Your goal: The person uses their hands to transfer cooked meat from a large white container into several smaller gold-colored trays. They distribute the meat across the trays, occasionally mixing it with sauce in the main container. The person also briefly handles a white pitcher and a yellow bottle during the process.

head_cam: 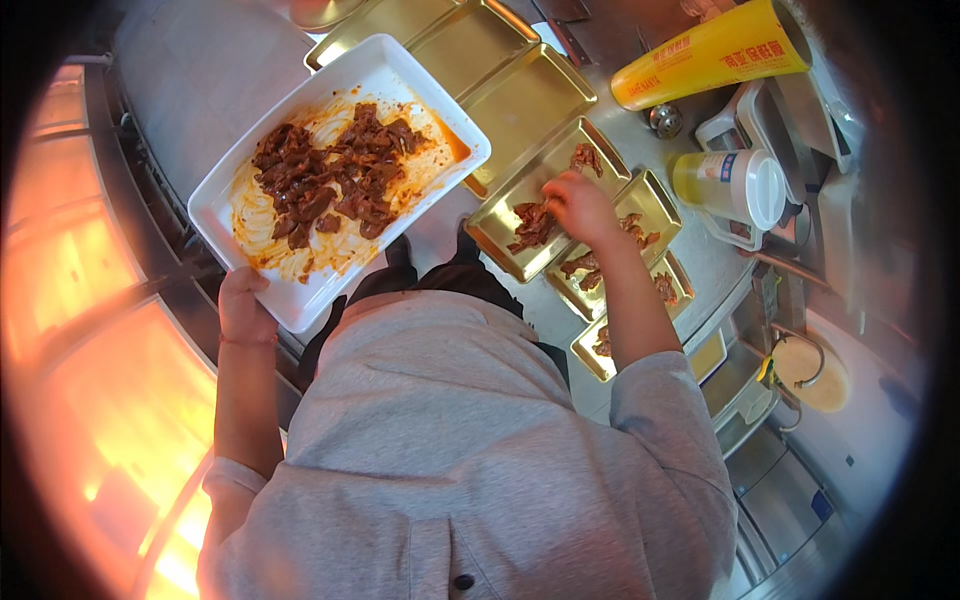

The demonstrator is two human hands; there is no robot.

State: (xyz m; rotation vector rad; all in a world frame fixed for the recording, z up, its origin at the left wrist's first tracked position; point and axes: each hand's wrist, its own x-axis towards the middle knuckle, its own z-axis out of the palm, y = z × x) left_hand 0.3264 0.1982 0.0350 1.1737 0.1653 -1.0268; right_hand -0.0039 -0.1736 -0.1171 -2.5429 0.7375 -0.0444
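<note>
My left hand grips the near left corner of a white rectangular tray, thumb over the rim. Dark red sauced slices of meat lie in that tray, and orange sauce is smeared over its bottom. To the right, my right hand is over a gold metal tray, its fingers drawn together at a small pile of meat. Whether a piece is between those fingertips is hidden. A second small pile of meat sits at the far end of the same gold tray.
Partly behind my right forearm, more gold trays hold meat. Bare gold trays lie farther back. A yellow cling film roll, a lidded plastic jug and a perforated-top shaker stand on the steel counter.
</note>
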